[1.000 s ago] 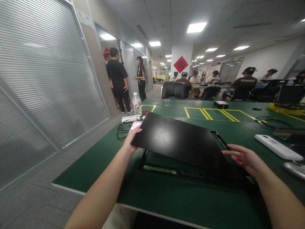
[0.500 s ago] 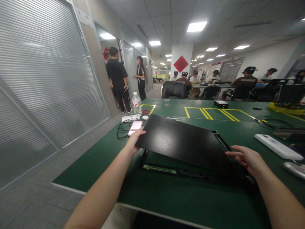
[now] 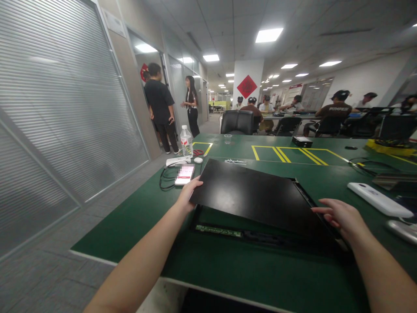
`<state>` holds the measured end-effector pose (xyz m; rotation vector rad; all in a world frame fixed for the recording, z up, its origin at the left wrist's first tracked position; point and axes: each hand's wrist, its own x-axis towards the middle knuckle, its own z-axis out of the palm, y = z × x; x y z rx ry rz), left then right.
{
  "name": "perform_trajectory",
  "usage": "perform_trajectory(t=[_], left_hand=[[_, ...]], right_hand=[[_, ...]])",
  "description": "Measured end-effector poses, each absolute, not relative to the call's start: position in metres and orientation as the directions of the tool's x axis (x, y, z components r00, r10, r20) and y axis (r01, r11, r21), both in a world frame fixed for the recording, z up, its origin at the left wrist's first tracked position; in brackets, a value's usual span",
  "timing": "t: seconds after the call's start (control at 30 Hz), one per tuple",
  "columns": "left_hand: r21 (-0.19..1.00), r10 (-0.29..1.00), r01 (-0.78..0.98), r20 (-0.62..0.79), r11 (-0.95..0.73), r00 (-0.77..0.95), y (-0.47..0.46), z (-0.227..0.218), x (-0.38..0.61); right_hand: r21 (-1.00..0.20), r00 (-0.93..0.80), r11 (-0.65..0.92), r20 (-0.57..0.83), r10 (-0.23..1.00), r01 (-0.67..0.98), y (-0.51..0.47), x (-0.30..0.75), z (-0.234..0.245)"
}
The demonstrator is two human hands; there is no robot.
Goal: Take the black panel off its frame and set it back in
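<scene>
Over the table (image 3: 127, 226), left hand (image 3: 188, 193) grips the panel (image 3: 250, 193); unclenched right hand (image 3: 342, 217) touches it.

A bottle (image 3: 186, 143) stood beside red scissors (image 3: 198, 152); a phone (image 3: 184, 175) lay nearer, a cup (image 3: 228, 139) and a chair (image 3: 237, 123) farther back.

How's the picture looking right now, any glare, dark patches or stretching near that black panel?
Head view: pale glare sits on the black panel; head view: the black frame under it sinks into darkness at lower right; head view: the nearest ceiling light is blown out white; head view: the blinds at the left edge look stretched.
</scene>
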<state>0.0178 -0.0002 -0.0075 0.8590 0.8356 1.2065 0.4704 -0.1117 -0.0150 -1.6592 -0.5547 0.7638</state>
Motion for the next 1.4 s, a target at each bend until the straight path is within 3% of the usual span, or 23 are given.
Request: perform_trajectory(t=[0.2,0.7,1.4], left_hand=[[0.87,0.979,-0.469,-0.068,0.153,0.193,0.003,-0.012,0.017],[0.883,0.982,-0.451,-0.056,0.132,0.178,0.0,-0.013,0.019],[0.887,0.982,-0.439,-0.074,0.143,0.171,0.0,-0.014,0.02]], right_hand=[[-0.953,0.7,-0.302,-0.234,0.674,-0.027,-0.109,0.466,-0.014],[-0.952,0.7,-0.303,-0.186,0.689,0.046,-0.105,0.483,-0.031],[-0.932,0.724,-0.358,-0.207,0.658,0.059,-0.11,0.472,-0.017]])
